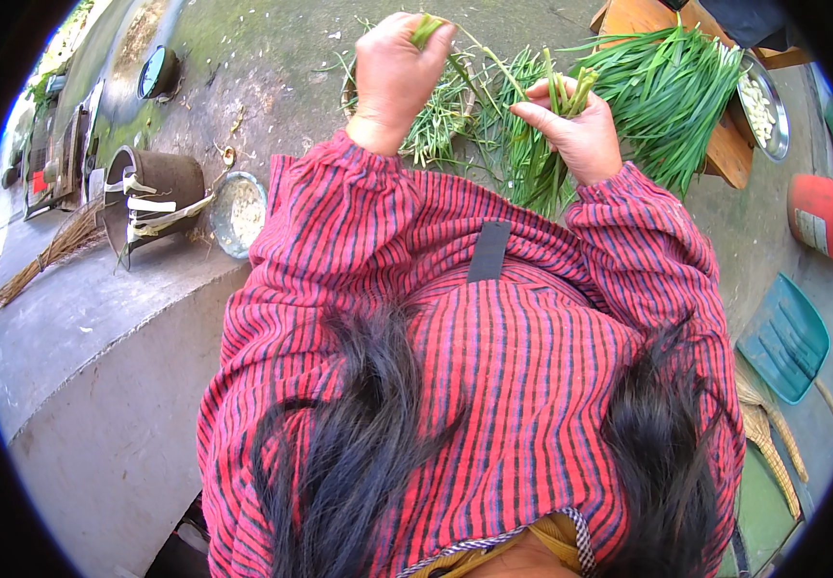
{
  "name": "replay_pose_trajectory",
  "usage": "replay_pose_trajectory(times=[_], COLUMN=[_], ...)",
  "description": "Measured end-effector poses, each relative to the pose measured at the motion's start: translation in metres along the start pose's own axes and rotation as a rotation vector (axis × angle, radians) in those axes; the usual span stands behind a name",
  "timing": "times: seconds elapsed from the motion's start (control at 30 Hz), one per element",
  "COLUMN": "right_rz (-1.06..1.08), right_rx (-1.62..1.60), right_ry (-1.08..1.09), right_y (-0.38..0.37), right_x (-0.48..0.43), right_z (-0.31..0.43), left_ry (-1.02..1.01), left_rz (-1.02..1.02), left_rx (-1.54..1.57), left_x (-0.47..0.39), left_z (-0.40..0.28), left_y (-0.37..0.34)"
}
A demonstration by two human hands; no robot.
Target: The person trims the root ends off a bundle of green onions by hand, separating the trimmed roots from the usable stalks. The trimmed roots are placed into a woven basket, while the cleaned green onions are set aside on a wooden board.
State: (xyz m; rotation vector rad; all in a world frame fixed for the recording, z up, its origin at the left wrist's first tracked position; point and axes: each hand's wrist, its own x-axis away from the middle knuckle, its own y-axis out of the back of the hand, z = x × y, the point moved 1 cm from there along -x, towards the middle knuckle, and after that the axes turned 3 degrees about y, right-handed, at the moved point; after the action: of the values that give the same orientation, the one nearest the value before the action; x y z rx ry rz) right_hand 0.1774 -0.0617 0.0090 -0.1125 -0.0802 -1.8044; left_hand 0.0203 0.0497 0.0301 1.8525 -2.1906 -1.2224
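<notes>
At the top of the view my left hand (398,72) is closed around a short piece of green stalk and leaf (427,30). A thin stem trails from it towards my right hand (579,130). That hand grips a bunch of long greens, which look like garlic chives (552,173); their pale cut ends stick up past the fingers and the leaves hang below. Behind and between the hands, loose trimmings (434,126) lie in a round basket, partly hidden by my left hand and sleeve. More greens (521,115) lie beside the basket.
A large pile of greens (669,101) covers a wooden stool (730,155), beside a metal bowl (775,141) of peeled white cloves. Rightward are a red bucket (817,217) and teal dustpan (785,339). Leftward are a dark bucket (170,177), a basin (217,217) and a twig broom (55,249).
</notes>
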Motion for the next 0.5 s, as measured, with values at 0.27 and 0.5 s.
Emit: replay_pose_trajectory(times=[0.27, 0.5], right_rz=[0.055, 0.098], right_rx=[-0.287, -0.402], right_ry=[-0.059, -0.074], right_y=[0.005, 0.006], right_x=[-0.003, -0.004], right_z=[-0.003, -0.009], left_ry=[0.028, 0.527], left_rz=[-0.103, 0.459], left_rx=[-0.035, 0.64], left_x=[-0.009, 0.021], left_z=[0.017, -0.03], left_y=[0.004, -0.016])
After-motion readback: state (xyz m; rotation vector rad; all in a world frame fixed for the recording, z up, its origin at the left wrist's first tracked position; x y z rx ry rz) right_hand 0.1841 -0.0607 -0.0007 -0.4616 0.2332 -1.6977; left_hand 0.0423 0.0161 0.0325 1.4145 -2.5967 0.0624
